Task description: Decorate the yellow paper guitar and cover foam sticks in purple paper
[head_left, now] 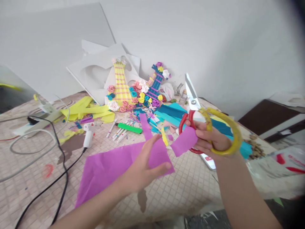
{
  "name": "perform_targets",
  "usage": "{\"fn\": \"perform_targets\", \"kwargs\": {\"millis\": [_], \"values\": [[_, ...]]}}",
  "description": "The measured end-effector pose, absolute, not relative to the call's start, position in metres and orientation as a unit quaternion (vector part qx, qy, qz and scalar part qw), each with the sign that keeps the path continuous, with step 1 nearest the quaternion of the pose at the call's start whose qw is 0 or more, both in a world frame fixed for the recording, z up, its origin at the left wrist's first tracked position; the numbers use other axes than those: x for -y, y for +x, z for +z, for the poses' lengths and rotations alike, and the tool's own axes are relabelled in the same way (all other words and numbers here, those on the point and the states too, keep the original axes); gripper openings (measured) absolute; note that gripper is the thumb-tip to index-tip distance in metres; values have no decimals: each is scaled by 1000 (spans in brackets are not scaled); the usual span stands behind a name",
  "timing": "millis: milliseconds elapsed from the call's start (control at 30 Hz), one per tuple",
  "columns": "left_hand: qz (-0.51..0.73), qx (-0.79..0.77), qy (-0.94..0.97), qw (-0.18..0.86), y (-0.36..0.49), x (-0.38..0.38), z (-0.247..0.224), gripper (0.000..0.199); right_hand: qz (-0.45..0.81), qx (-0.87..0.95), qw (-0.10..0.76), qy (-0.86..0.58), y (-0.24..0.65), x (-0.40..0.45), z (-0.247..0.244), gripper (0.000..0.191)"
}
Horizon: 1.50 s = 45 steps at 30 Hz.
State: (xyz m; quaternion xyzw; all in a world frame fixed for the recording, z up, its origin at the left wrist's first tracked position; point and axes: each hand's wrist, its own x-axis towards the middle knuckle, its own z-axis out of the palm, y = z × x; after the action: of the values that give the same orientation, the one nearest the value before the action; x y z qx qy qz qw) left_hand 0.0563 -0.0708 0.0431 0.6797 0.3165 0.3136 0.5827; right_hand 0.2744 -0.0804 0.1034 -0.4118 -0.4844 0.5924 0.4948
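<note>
My right hand (209,138) is wrapped round a pair of scissors (193,102) with one red loop and one yellow loop, the blades pointing up. The same fingers also pinch a small cut piece of purple paper (184,141) against the handles. My left hand (149,163) is open, thumb and fingers apart, holding nothing. It hovers over a large purple paper sheet (107,167) that lies on the table, covering part of it. A narrow purple strip (145,124) lies just beyond the sheet.
On the left are a white glue gun (89,135), a power strip (38,121), loose cables and yellow paper (83,108). Markers (130,128) lie mid-table. Behind stand two flower-trimmed guitar-shaped crafts, one yellow (121,84), one blue (156,84). A phone (208,162) lies below my right hand.
</note>
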Motion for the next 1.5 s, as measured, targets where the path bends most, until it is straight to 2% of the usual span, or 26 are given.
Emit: {"fn": "perform_targets", "kwargs": {"millis": [67,167,200,333,633,800,1000,1133,1333,1433,1500], "values": [[299,-296,705,571,66,60,46,58,599,496,481,-405,269,75,102,21],[269,-283,694,605,77,52,40,29,582,501,484,-419,269,66,100,22],[258,-286,678,626,78,52,36,27,568,500,491,-432,270,62,100,23],[228,-300,596,709,77,54,22,31,487,502,516,-494,277,47,94,26],[258,-349,491,755,78,30,2,26,372,541,513,-553,286,-27,61,40],[287,-371,447,762,75,11,-11,23,306,600,438,-596,273,-101,42,23],[278,-344,486,754,51,34,-8,33,241,665,323,-629,249,-157,8,30],[273,-343,584,683,32,57,0,29,207,673,301,-643,240,-170,0,30],[212,-385,771,460,5,80,-4,25,179,620,360,-674,250,-158,15,30],[193,-347,838,373,-9,86,-18,42,206,585,398,-676,263,-130,25,30],[163,-336,864,338,-16,88,-26,46,244,561,414,-674,274,-100,30,32]]}}
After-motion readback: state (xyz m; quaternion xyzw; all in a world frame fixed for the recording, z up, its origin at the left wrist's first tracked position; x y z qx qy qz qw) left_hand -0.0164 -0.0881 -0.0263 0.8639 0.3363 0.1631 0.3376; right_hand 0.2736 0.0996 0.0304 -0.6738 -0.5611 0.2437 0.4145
